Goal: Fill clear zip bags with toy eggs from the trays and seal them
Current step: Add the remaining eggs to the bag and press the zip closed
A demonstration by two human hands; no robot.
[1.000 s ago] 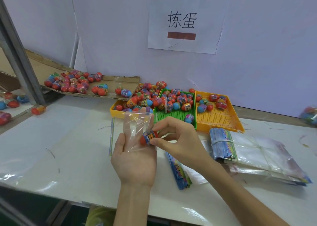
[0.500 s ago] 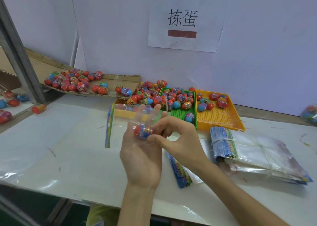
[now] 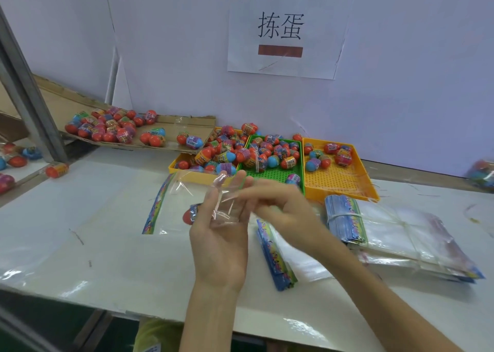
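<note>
**While draped on the left hand (image 3: 219,234): bag (image 3: 181,193) with one egg (image 3: 190,214)**

While turned palm up over the table (image 3: 93,218), carried the bag on straight, spread fingers (image 3: 242,184), with no curl round the film to be seen. Had the egg inside the bag, low down, just beside the left edge of those fingers and half hidden behind them. Had the right hand (image 3: 283,207) at the film near the tips of those fingers; too blurred to tell whether pinching or only touching.
</note>
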